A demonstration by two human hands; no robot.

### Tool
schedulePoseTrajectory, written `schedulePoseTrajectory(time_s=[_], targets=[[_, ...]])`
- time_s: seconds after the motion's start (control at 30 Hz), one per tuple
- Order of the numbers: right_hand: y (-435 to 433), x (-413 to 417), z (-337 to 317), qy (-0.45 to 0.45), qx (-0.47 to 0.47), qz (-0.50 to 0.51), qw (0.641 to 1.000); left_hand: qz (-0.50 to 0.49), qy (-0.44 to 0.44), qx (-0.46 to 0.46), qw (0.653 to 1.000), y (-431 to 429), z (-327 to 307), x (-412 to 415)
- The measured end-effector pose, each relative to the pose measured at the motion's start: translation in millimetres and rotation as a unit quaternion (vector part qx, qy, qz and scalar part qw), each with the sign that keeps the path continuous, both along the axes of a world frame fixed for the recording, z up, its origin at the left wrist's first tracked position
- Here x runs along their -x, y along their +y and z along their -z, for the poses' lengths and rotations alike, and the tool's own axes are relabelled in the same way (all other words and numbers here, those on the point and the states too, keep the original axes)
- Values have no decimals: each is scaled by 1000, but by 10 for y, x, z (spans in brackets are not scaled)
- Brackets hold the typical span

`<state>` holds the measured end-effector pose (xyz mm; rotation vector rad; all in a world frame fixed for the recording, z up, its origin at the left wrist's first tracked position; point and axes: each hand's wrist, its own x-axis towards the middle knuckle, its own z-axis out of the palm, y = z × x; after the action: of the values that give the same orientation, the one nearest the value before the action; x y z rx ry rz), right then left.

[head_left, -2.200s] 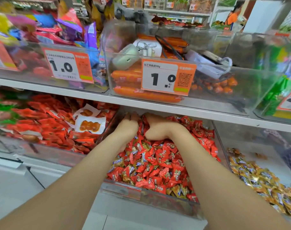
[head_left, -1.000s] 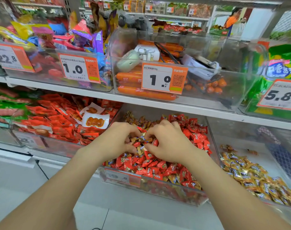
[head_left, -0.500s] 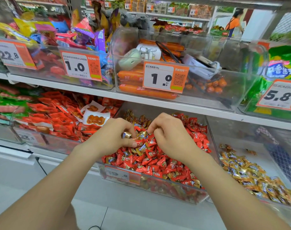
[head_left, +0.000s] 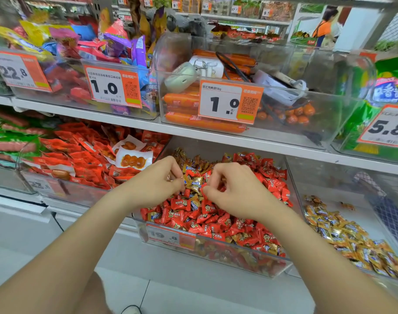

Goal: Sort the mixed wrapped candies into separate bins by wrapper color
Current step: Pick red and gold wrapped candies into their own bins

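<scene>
Candies (head_left: 207, 219) in red and gold wrappers lie mixed in the clear middle bin (head_left: 238, 259) on the lower shelf, with red far more numerous. A couple of seconds ago both hands were pushed deep into the far end of this bin, under the upper shelf (head_left: 216, 138). They have since drawn back toward the middle of the heap and now work side by side at a gold cluster (head_left: 194, 183) lying on top between them.

The left hand (head_left: 157, 184) has its fingers (head_left: 168, 165) curled, thumb and tips pressed close. A sliver of gold wrapper shows pinched there, as it did half a second ago. The right hand (head_left: 236, 193) is curled as well, thumb down on the wrappers at the cluster's edge; whether it actually holds a piece I cannot tell.

The digging at the back seems to have brought gold pieces up where they can be plucked, so the work looks to have passed from raking to picking. The right-hand bin (head_left: 329, 177), just beside the mixed one, holds a gold pile (head_left: 343, 234) all of one colour and is the likely place for them. Plenty of gold still shows among the red along the near front wall, so the sorting looks far from done.
</scene>
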<state>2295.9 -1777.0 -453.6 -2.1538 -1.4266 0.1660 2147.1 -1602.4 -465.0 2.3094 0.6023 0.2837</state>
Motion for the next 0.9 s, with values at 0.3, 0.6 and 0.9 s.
schedulePoseTrajectory(time_s=[0.3, 0.6, 0.9], targets=[[19, -54, -6, 51, -92, 10, 994, 14, 8, -87, 996, -61, -46, -15], [478, -8, 87, -201, 44, 27, 978, 0, 25, -211, 977, -51, 107, -160], [597, -157, 148, -158, 113, -2, 981, 24, 86, -214, 973, 80, 202, -447]])
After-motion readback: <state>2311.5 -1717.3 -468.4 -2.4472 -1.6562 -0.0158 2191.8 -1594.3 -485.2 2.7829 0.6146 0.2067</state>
